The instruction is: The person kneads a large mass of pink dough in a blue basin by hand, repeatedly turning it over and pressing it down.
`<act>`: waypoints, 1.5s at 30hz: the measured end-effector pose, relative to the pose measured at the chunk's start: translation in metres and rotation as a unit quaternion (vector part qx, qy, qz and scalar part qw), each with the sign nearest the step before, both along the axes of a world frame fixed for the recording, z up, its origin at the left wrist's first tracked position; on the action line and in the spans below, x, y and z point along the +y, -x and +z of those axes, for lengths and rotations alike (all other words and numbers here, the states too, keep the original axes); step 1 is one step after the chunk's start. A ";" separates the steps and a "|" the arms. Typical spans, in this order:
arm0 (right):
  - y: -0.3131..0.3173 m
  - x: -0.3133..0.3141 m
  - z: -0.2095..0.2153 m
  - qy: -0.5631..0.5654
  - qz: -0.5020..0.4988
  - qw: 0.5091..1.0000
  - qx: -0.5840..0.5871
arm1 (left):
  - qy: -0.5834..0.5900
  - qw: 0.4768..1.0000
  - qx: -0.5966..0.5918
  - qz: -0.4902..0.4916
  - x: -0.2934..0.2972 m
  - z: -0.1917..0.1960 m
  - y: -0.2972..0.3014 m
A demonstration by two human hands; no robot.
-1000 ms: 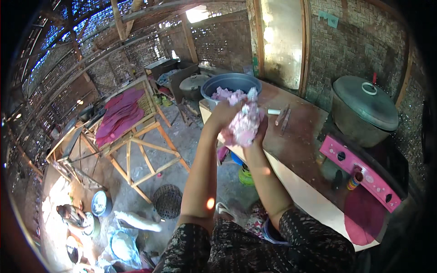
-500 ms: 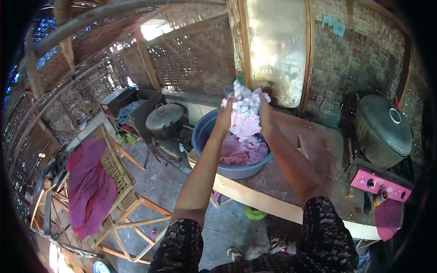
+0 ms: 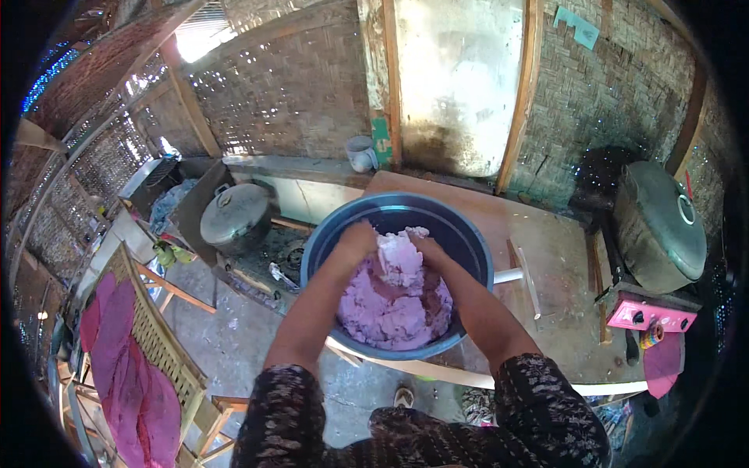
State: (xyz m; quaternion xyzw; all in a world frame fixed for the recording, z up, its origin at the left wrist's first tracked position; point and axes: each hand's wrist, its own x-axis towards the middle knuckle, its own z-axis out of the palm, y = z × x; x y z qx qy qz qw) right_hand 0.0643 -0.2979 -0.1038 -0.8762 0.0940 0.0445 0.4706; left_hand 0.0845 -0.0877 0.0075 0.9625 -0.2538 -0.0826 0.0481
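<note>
A wide blue basin (image 3: 473, 226) stands on the table with a mass of crumbly pale-pink dough (image 3: 390, 316) in it. Both hands are down inside the basin, one on either side of a whiter lump of the dough (image 3: 400, 261). My left hand (image 3: 359, 240) curls round the lump's left side, its fingertips mostly hidden. On the right side, my right hand (image 3: 428, 253) presses against the same lump, and its fingers are partly sunk behind it. The lump rests on or just above the rest of the dough.
Right of the basin on the brown table (image 3: 546, 249) lies a white stick-like piece (image 3: 530, 288). A large pot (image 3: 659, 226) sits on a pink-fronted stove (image 3: 651, 314). At left are a lidded pot (image 3: 234, 214), a woven rack (image 3: 168, 343) with purple cloth (image 3: 129, 374), and a white cup (image 3: 361, 154).
My hands have come down from above the basin into it, bringing the raised lump of dough with them. The view has shifted, so the basin appears larger and fuller in sight.
</note>
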 end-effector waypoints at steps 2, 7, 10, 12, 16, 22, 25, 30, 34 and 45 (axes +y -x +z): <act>0.005 0.009 0.011 -0.240 0.045 0.967 0.071 | 0.300 0.948 0.101 -0.040 0.005 -0.007 -0.004; 0.056 0.020 0.087 -0.184 0.192 0.950 0.162 | 0.110 0.975 0.055 -0.187 0.024 -0.004 0.050; 0.083 0.053 0.100 0.273 0.239 0.929 0.074 | 0.070 0.966 0.070 -0.238 0.022 -0.033 0.020; 0.083 0.056 0.089 0.342 0.221 0.909 0.092 | 0.110 0.956 0.080 -0.259 0.006 -0.045 0.010; 0.049 0.055 0.056 0.338 0.150 0.929 0.032 | 0.204 0.941 0.048 -0.264 -0.008 -0.061 -0.021; 0.029 0.046 0.042 0.310 -0.030 0.949 0.046 | 0.256 0.927 0.077 -0.264 -0.033 -0.094 -0.064; 0.036 0.042 0.042 0.292 -0.117 0.949 0.025 | 0.215 0.922 0.128 -0.297 -0.045 -0.085 -0.067; 0.065 0.047 0.038 0.276 -0.027 0.954 -0.109 | 0.119 0.914 0.082 -0.380 -0.025 -0.064 -0.053; 0.116 0.036 0.086 0.360 0.198 0.910 -0.061 | 0.081 0.898 0.152 -0.405 0.033 -0.030 -0.020; 0.050 -0.028 -0.068 0.304 0.103 0.943 0.089 | 0.048 0.926 0.051 -0.370 -0.081 -0.072 -0.033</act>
